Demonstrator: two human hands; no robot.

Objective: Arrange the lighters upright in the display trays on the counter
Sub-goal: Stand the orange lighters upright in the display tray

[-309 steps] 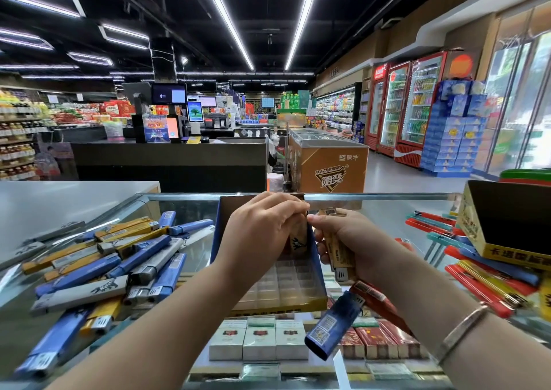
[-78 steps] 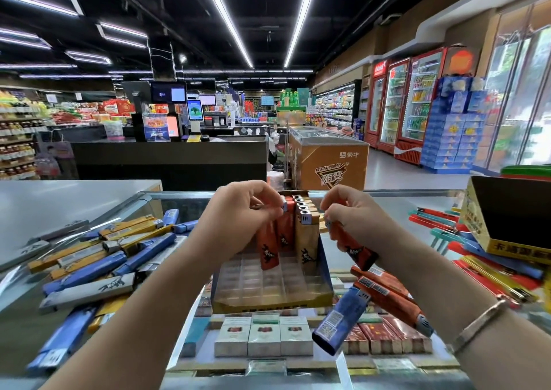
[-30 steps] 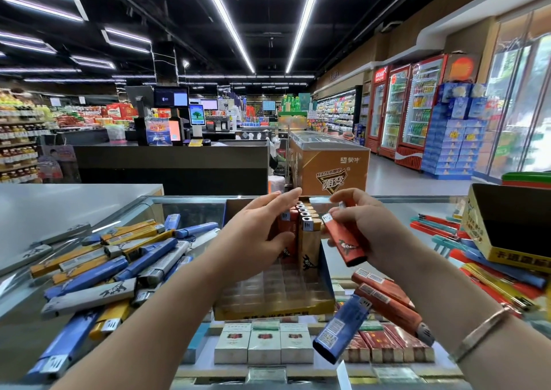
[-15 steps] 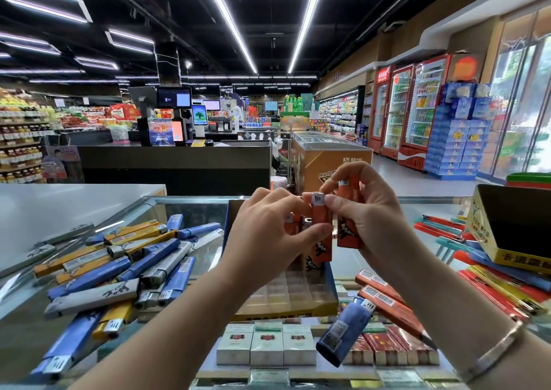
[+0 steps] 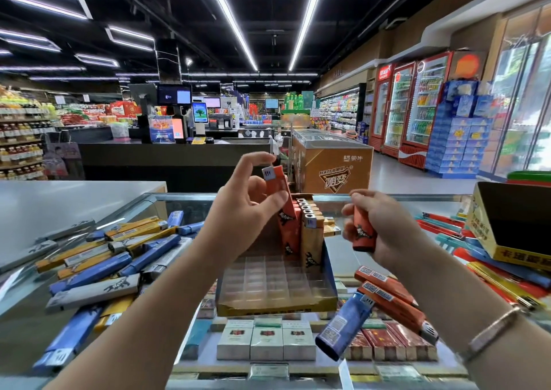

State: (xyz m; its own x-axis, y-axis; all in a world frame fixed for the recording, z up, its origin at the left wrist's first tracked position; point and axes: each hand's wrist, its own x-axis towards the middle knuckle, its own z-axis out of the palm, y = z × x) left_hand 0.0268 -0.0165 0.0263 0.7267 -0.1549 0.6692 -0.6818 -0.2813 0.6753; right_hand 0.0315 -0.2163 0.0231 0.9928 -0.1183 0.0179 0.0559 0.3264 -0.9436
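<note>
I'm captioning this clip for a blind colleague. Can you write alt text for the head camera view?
A left hand lowers an orange lighter into a display tray on a glass shop counter, while the right hand holds another. Loose lighters lie on both sides.

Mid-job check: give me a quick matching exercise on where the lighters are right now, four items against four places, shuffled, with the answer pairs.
Things:
1. orange lighter with white cap
2. second orange lighter
3. tan lighters
4. blue lighter

Places:
A. standing upright in the display tray
B. lying tilted on the glass counter, near side, right of the tray
C. gripped in the right hand
D. pinched in the left hand above the tray's filled rows

Pairs: 1-D, 2-C, 3-A, 4-B
</note>
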